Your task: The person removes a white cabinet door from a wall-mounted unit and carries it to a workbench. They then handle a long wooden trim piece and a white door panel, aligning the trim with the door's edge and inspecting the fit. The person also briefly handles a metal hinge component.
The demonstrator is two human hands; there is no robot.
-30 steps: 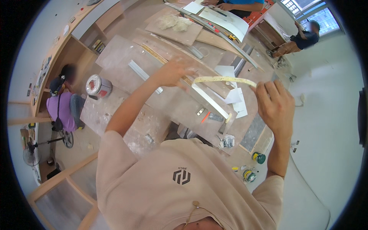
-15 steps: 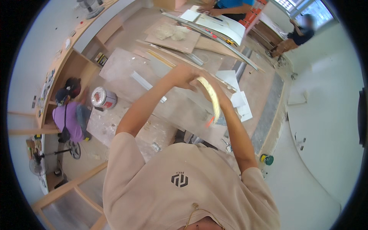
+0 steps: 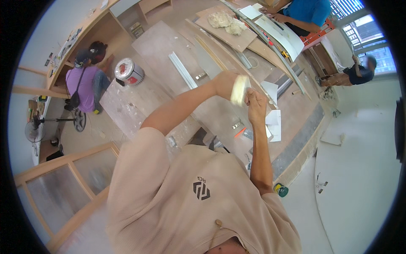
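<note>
Over the work table (image 3: 163, 55), my left hand (image 3: 226, 83) is closed on a roll of pale yellow tape (image 3: 239, 91), whose wide band hides most of the fingers. My right hand (image 3: 256, 103) is right beside the roll, fingers curled and thumb pressed in; anything inside it is too small to make out. Beneath my hands, an orange-handled tool (image 3: 240, 132) lies near small metal hinges (image 3: 236, 125). White metal strips (image 3: 182, 70) rest on the tabletop left of my hands.
A paint can (image 3: 129, 72) stands on the table's left side. White sheets (image 3: 274, 125) lie to the right. A person in purple (image 3: 82, 82) crouches at left, one in blue (image 3: 311, 15) works across the table, another (image 3: 359, 75) is by the window. A fan (image 3: 79, 120) stands lower left.
The tape showed as a long curved strip below my hands; now it is a compact band at my left hand. My right hand has come out from behind it, and the view has shifted.
</note>
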